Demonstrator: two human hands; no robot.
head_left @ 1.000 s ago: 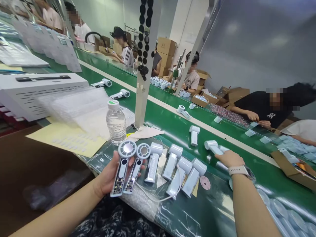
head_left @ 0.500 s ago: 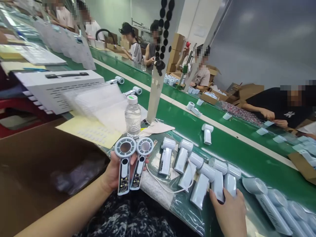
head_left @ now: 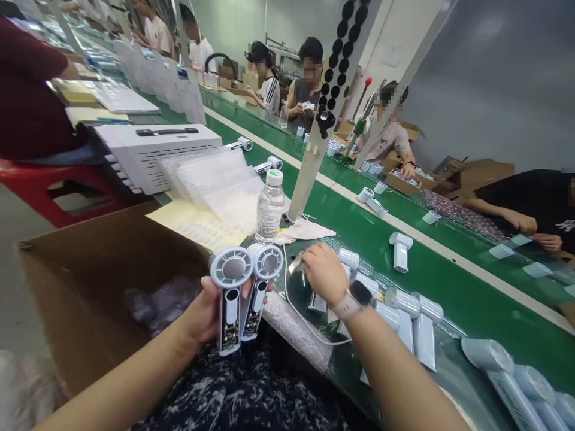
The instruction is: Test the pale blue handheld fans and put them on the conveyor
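Observation:
My left hand (head_left: 202, 311) is closed around two handheld fans side by side. The nearer light-blue fan (head_left: 231, 299) and the other fan (head_left: 260, 287) stand upright with round grilles up and circuit boards showing in their handles. My right hand (head_left: 324, 269), wearing a watch, reaches over the bench with its fingers pinched at a small flat metal-looking piece (head_left: 295, 262). Below and beside it lie several light-blue fans (head_left: 424, 329), partly hidden by my wrist and forearm. A white cable (head_left: 299, 311) loops on the bench between my hands.
A water bottle (head_left: 269, 206) stands behind the held fans, beside clear plastic bags (head_left: 215, 185) and a yellow sticker sheet (head_left: 193, 224). A green conveyor (head_left: 359, 221) carries fans past a metal post (head_left: 309, 173). An open cardboard box (head_left: 103, 239) is at left. Co-workers sit opposite.
My right hand has left the fans at right and moved left to the small metal-looking piece. My left hand still holds both fans. The view has shifted left.

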